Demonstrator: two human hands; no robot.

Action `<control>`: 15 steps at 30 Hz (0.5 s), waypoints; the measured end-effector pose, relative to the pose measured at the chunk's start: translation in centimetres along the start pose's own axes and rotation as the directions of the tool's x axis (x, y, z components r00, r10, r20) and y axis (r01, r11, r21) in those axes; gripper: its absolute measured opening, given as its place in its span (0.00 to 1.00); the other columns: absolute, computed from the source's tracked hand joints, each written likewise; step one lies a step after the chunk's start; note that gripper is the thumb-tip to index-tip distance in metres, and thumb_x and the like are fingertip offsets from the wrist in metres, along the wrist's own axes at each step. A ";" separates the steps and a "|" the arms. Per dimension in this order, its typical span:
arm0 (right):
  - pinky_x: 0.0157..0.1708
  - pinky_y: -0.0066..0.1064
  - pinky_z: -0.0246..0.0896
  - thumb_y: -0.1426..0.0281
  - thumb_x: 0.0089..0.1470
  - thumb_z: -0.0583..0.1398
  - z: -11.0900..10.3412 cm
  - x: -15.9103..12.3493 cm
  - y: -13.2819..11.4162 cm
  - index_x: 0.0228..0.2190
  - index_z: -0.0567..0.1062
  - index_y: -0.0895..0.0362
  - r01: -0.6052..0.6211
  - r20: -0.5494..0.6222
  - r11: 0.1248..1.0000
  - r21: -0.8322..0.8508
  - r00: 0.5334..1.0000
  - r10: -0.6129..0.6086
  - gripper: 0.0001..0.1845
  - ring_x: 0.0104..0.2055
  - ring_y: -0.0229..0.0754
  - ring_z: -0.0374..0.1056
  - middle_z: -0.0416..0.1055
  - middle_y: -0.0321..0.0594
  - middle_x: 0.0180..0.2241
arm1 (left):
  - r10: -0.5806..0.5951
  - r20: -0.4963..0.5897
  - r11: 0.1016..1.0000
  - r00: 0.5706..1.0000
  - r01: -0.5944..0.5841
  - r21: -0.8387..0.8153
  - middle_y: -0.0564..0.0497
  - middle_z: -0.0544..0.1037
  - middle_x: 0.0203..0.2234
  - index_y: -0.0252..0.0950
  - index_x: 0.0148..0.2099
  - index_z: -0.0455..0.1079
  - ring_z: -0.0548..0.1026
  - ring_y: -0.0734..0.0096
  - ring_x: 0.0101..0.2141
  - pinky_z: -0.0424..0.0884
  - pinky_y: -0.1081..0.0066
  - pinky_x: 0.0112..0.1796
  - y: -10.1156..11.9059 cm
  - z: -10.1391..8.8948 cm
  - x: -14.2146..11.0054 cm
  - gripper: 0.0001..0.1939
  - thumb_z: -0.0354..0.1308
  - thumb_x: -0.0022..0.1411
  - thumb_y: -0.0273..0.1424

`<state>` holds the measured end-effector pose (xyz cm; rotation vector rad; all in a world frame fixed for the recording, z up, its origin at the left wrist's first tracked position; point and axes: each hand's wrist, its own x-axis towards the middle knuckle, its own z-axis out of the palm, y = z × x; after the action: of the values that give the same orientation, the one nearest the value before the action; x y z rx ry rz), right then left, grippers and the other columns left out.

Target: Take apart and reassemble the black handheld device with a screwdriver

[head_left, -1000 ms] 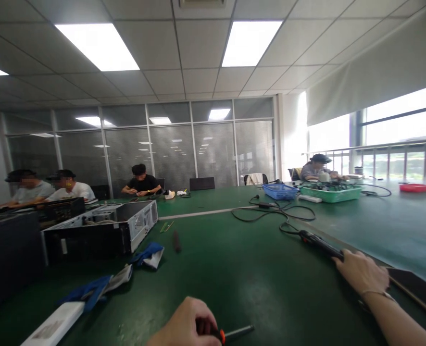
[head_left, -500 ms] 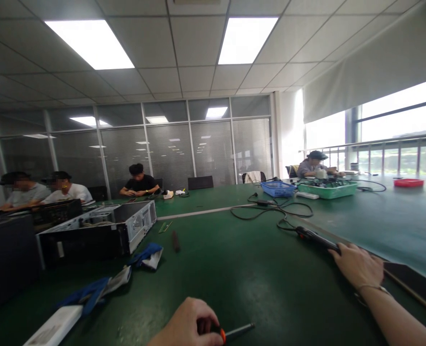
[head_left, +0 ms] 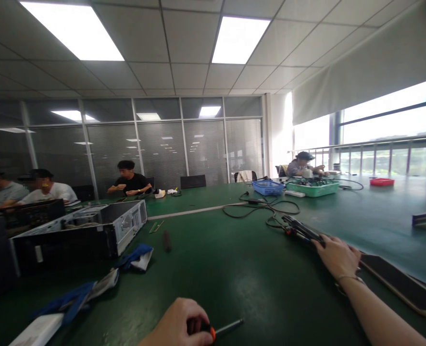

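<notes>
Low at the front of the green table [head_left: 213, 274], my left hand [head_left: 180, 322] is closed round the handle of a screwdriver [head_left: 229, 327]. Its orange-and-dark handle is mostly hidden by my fingers, and the metal shaft points right. My right hand [head_left: 339, 257] reaches forward and grips a long black tool [head_left: 303, 228], whose exact kind I cannot make out. The tool's far end lies near a black cable [head_left: 267, 211]. Under and beyond my right wrist is a dark flat board [head_left: 400, 283] with a pale edge.
At left stands an open computer case [head_left: 72, 240], with blue-and-white gloves [head_left: 137, 257] and a white box [head_left: 40, 331] nearer. A brown bar [head_left: 167, 241] lies mid-table. Farther back are a blue basket [head_left: 268, 188], a green basket [head_left: 316, 189] and a red tray [head_left: 382, 182]. Several people sit around.
The view has turned right, so the scene slides left. The black tool has shifted in my right hand and shows more of its side. My left hand keeps the screwdriver.
</notes>
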<state>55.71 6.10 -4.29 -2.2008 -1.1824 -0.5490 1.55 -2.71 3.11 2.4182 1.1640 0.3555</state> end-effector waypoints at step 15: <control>0.42 0.37 0.62 0.53 0.56 0.54 1.5 -1.5 -3.2 0.40 0.79 0.57 0.256 0.208 0.960 0.111 0.939 -0.274 0.24 0.39 0.50 0.72 0.76 0.48 0.38 | -0.006 0.035 1.000 0.999 0.006 0.004 0.52 0.78 0.31 0.39 0.41 0.78 0.74 0.69 0.30 0.65 0.75 0.32 -0.6 0.0 0.2 0.14 0.64 0.54 0.41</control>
<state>52.32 7.57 -5.41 -2.0855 -1.6066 -0.3593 1.34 -2.22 2.82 2.4138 1.1572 0.3080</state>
